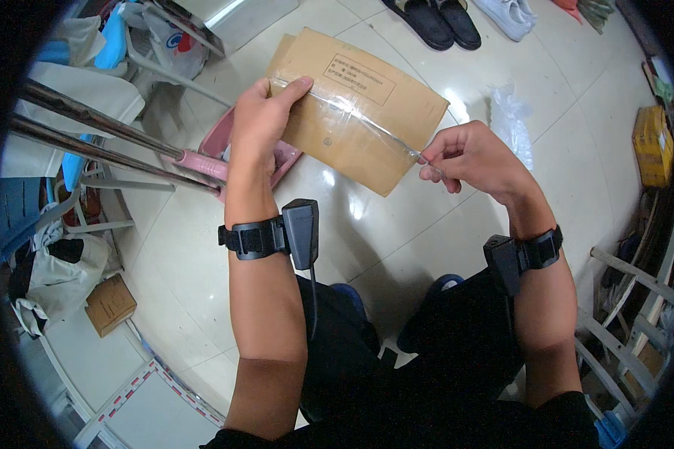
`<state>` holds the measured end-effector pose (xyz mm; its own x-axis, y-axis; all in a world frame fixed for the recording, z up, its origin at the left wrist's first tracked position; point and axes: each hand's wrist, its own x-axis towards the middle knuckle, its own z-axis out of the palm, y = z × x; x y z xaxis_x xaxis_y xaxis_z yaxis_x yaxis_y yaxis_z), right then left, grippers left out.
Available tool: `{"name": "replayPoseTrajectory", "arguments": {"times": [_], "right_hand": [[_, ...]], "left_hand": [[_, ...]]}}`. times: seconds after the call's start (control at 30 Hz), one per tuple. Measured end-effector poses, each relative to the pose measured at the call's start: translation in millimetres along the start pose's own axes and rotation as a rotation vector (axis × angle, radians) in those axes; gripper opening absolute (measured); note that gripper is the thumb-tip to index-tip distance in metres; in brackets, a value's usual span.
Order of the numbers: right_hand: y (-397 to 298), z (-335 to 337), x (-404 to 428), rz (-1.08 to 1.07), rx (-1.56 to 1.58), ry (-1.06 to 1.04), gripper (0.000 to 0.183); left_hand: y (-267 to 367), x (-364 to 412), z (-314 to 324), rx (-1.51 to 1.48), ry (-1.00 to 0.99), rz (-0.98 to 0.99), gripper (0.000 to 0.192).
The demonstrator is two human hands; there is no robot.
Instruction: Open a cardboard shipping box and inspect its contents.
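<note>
My left hand [267, 115] grips one end of a flat piece of brown cardboard [365, 106], thumb on top. The cardboard bears a printed box of writing. Clear packing tape [345, 106] runs lengthwise across it and shines in the light. At the other end, my right hand [463, 160] pinches the end of the tape between thumb and fingers, just off the cardboard's edge. Below the cardboard and partly behind my left hand is a pink dustpan [286, 163]; something lies in it, mostly hidden.
Two metal poles with pink grips [202, 163] lean in from the left, near white chairs [84, 95]. A crumpled clear plastic bag [510, 126] lies on the tiled floor. Black slippers [432, 22] and white shoes [508, 17] sit beyond. A metal ladder [623, 331] stands right.
</note>
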<state>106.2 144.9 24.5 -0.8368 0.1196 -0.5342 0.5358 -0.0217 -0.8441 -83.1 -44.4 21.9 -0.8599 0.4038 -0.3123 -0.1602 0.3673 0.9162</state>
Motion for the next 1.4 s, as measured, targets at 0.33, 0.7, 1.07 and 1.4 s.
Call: {"name": "replayPoseTrajectory", "arguments": {"times": [0.33,0.7,1.07,1.4], "right_hand": [[-0.2,5.1,6.0,0.023,-0.074,0.041,0.012],[1.6,8.9,16.2,-0.012,-0.263,0.181,0.024],[3.1,5.7,15.6,-0.069,-0.163,0.156,0.015],[4.9,6.3,18.5,-0.024,-0.076,0.161,0.016]], "left_hand": [[-12.5,12.2,0.8,0.168,0.063,0.024,0.043],[-6.1,10.0,14.2,0.267,0.191,0.188,0.041],[-9.7,9.9,17.7,0.172,0.12,0.194,0.038],[-8.9,9.5,26.8,0.222,0.129,0.182,0.038]]}}
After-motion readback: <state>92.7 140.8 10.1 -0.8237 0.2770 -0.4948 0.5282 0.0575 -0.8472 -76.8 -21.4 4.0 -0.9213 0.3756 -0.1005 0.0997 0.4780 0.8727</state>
